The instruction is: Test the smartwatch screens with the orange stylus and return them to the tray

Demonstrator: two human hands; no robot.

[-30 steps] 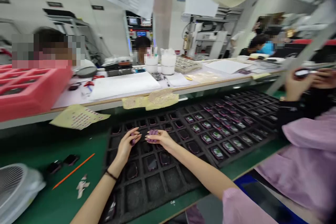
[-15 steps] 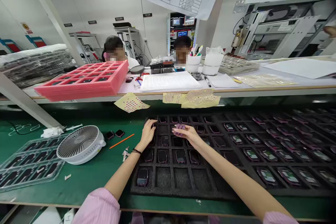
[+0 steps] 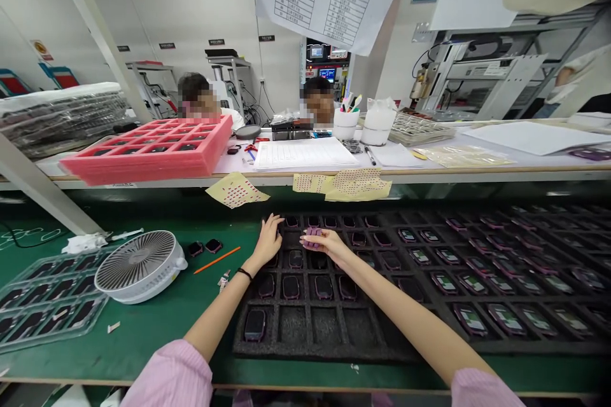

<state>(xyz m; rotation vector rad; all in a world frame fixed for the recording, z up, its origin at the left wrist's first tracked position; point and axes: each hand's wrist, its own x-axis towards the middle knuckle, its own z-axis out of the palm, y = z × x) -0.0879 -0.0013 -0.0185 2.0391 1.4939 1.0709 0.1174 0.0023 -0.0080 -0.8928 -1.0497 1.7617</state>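
A black foam tray (image 3: 329, 343) spreads across the green bench, its cells holding several smartwatches (image 3: 255, 324) with dark or lit screens. My right hand (image 3: 327, 243) grips a small purple smartwatch (image 3: 312, 237) above the tray's top rows, with the fingers partly hiding it. My left hand (image 3: 268, 240) rests beside it at the tray's top edge, fingers down and apart, with nothing visible in it. Both forearms reach forward from pink sleeves.
A white fan (image 3: 136, 267) and a clear plastic tray (image 3: 50, 299) stand left of the foam tray. Nearby lie two black watches (image 3: 204, 246) and an orange pen (image 3: 217, 260). Beyond, a raised shelf carries a pink foam tray (image 3: 153, 152). Two people (image 3: 319, 102) sit opposite.
My view has swung from a tilted angle to level and now shows more of the bench. The purple piece seen in my left hand a second ago no longer shows there.
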